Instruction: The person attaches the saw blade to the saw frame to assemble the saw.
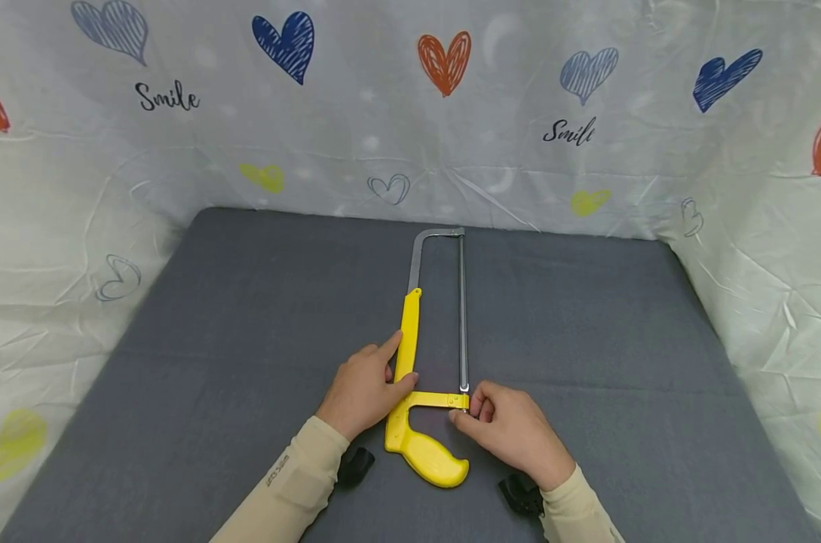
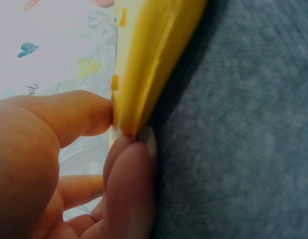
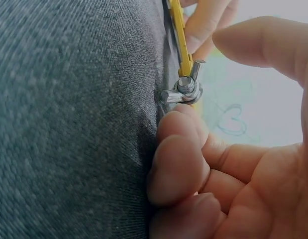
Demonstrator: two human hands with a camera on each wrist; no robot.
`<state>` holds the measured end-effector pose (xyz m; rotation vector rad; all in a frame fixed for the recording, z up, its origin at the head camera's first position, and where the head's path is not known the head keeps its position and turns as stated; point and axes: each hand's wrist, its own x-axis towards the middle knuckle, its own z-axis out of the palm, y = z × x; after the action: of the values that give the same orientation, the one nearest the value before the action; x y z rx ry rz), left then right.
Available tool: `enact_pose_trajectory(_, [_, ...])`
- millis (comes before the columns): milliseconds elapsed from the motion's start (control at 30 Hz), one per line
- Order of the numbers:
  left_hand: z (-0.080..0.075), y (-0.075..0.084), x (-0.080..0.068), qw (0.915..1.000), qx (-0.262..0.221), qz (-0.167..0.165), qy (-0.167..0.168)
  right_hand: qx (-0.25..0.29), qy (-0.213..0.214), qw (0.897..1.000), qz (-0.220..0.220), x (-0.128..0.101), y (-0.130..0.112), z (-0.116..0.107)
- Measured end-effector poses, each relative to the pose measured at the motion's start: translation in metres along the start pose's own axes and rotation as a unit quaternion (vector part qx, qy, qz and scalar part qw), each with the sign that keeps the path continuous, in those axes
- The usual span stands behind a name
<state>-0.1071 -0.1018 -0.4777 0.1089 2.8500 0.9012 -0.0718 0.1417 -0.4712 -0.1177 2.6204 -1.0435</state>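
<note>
A yellow hacksaw (image 1: 420, 377) lay flat near the front middle of the grey bench (image 1: 247, 317), its metal frame and blade (image 1: 462, 317) pointing away toward the heart-printed cloth backdrop (image 1: 383, 113). The left hand (image 1: 364, 391) held the yellow bar of the frame, its grip pinched on the bar between thumb and fingers. The right hand (image 1: 512, 430) sat at the blade's near end, fingers curled beside the silver wing nut (image 3: 182, 89), fingertips touching it; the thumb hovered apart above, so a firm pinch could not be told.
</note>
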Motion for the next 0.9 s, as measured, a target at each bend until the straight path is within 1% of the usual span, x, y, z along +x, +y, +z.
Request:
enact_pose_trajectory(133, [-0.0002, 0.0006, 0.0004, 1.0000, 0.003, -0.002, -0.002, -0.004, 0.001, 1.000, -0.002, 0.0006, 0.0006, 0.0004])
enact_pose_trajectory(300, [-0.0004, 0.0007, 0.0008, 1.0000, 0.004, 0.001, -0.002, -0.023, 0.010, 0.999, -0.021, 0.0022, 0.0035, 0.0011])
enact_pose_trajectory(500, [-0.0001, 0.0002, 0.0007, 1.0000, 0.004, 0.000, -0.001, -0.034, 0.012, 0.999, -0.038, 0.0026, 0.0053, 0.0016])
enact_pose_trajectory(900, [-0.0002, -0.0008, 0.0005, 1.0000, 0.005, 0.000, -0.003, -0.033, 0.013, 0.999, -0.037, 0.0016, 0.0040, 0.0012])
